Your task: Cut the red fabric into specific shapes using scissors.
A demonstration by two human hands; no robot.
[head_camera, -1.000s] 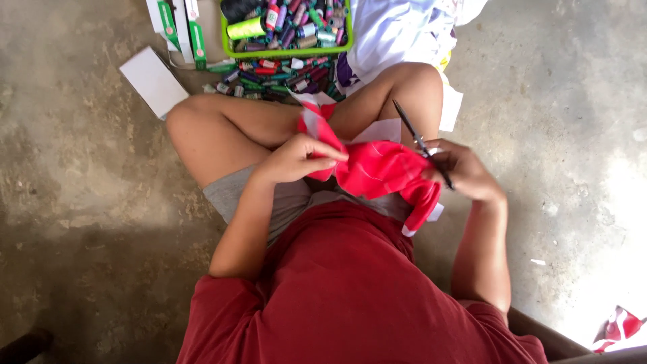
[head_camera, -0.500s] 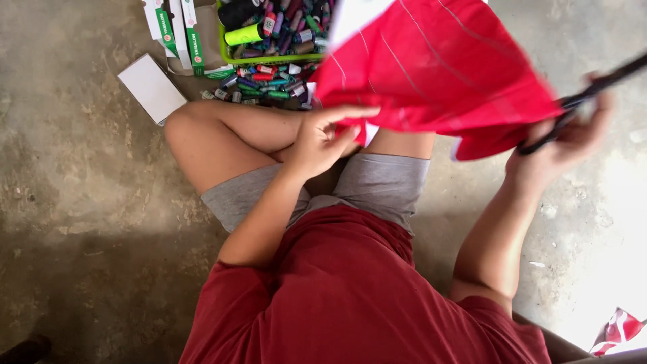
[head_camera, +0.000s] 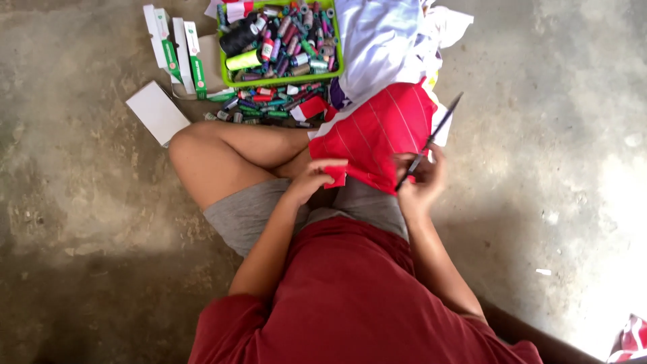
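I sit cross-legged on a concrete floor in a red shirt and grey shorts. A red piece of fabric [head_camera: 381, 135] with thin pale lines is spread over my lap. My left hand [head_camera: 311, 180] pinches its lower left edge. My right hand [head_camera: 421, 178] grips the fabric's right side together with a pair of dark scissors [head_camera: 431, 139], whose blades point up and to the right.
A green tray [head_camera: 286, 79] full of thread spools stands ahead of my knees, with more spools spilled in front of it. White and green boxes [head_camera: 176, 50] and a white card [head_camera: 158, 112] lie to the left. White cloth [head_camera: 381, 40] is heaped beside the tray.
The red fabric went from bunched in my lap, to lifted and spread high, and is now lowered over my lap. My right hand with the scissors came back down.
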